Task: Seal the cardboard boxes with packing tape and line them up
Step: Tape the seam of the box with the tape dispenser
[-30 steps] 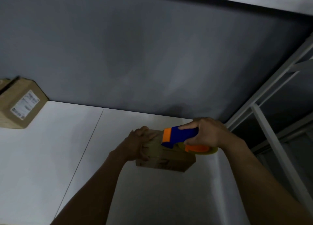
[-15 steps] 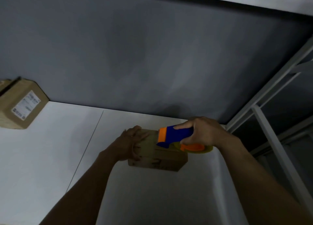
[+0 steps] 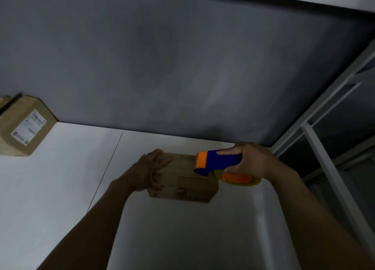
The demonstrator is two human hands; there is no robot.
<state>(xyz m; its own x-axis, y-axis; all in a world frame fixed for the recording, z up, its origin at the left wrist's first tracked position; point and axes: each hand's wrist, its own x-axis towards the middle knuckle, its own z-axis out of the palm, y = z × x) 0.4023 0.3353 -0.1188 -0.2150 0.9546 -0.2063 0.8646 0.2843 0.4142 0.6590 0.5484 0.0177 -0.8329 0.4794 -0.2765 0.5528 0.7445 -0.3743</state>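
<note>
Your left hand (image 3: pixel 149 172) holds the left end of a small brown cardboard box (image 3: pixel 182 180) that sits on the white bench (image 3: pixel 60 188), close to the bench's far edge and towards its right side. Your thumb lies across the box's top and your fingers (image 3: pixel 157 176) curl over the end face, so the hand is clamped on the cardboard.

Your right hand (image 3: pixel 253 162) is wrapped round the handle of a blue and orange plastic tape dispenser (image 3: pixel 219 161). Its fingers are closed tightly on the grip, and the index finger lies along the top. The dispenser's blue nose touches the top of the box near its right end, and the orange collar faces your left hand. Under your right hand sits the yellowish roll of packing tape on an orange hub (image 3: pixel 237 178), just beside the box's right end.

A seam between flaps runs along the top of the box. In this dim light you cannot tell whether tape covers it. Dark printed marks on the near side face are too blurred to read.

Well apart, at the left edge of the view, a second brown cardboard box with a white shipping label (image 3: pixel 22 127) sits on the bench against the grey wall (image 3: pixel 182 66). A white metal shelving frame (image 3: pixel 316 148) stands to the right of the bench, beyond your right forearm.
</note>
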